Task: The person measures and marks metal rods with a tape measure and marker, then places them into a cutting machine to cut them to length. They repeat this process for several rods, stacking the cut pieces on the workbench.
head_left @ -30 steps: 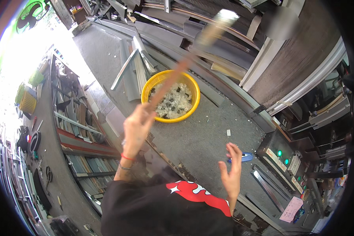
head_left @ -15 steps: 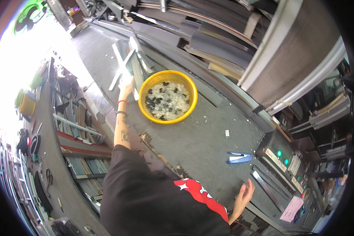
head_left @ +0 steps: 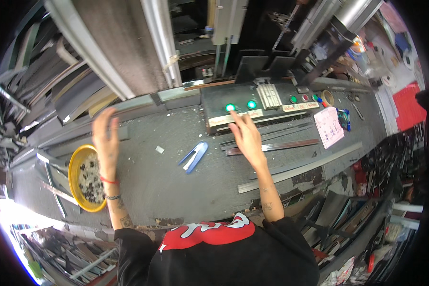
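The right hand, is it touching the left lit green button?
Cannot tell. In the head view, a fingertip of the right hand appears at the lower edge of the left lit green button, but a slight gap could be hidden.

Workshop (button box (head_left: 271,114), long strips (head_left: 291,144))

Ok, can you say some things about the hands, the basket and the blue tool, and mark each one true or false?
1. The right hand is by a lit green button. True.
2. The left hand is squeezed into a fist. False: it is open, and nothing shows in it.
3. The pink paper is to the right of the right hand. True.
4. The blue tool lies on the pink paper. False: it lies on the grey table, apart from the paper.
5. The yellow basket holds clear and black bits. True.
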The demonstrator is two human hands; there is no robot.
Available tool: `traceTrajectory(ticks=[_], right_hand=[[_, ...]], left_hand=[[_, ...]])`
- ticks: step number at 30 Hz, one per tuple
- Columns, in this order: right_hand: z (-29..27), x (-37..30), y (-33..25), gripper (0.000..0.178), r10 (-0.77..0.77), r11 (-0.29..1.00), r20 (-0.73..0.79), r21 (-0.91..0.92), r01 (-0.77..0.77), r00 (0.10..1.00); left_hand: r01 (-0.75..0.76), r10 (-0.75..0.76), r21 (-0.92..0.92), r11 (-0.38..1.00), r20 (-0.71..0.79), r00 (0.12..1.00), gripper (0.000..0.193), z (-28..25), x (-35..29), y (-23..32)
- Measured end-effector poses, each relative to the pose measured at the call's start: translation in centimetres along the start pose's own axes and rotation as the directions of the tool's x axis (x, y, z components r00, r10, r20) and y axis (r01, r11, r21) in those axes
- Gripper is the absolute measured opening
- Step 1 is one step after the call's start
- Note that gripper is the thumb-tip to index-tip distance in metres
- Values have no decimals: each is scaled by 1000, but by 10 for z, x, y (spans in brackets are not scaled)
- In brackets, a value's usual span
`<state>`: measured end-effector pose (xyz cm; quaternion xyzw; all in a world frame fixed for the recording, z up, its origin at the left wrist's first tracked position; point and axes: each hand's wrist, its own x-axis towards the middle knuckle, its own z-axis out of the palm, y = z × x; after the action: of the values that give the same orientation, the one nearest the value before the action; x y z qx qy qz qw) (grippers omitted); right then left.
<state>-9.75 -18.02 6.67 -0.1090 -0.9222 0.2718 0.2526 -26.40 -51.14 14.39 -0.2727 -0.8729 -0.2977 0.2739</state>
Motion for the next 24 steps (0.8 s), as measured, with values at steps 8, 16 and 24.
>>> traceTrajectory(ticks=[8, 16, 24], right_hand=[[15, 26, 1, 26, 48, 976, -22, -212, -51, 999], [1, 21, 25, 42, 102, 992, -137, -55, -110, 985], [-5, 10, 24, 58, 200, 979, -275, 89, -182, 941]], left_hand=[[-166, 237, -235, 958, 312, 920, 19, 105, 35, 98], [-172, 202, -115, 978, 349, 915, 20, 137, 43, 93], [-159, 181, -89, 983, 360, 915, 34, 180, 47, 88]])
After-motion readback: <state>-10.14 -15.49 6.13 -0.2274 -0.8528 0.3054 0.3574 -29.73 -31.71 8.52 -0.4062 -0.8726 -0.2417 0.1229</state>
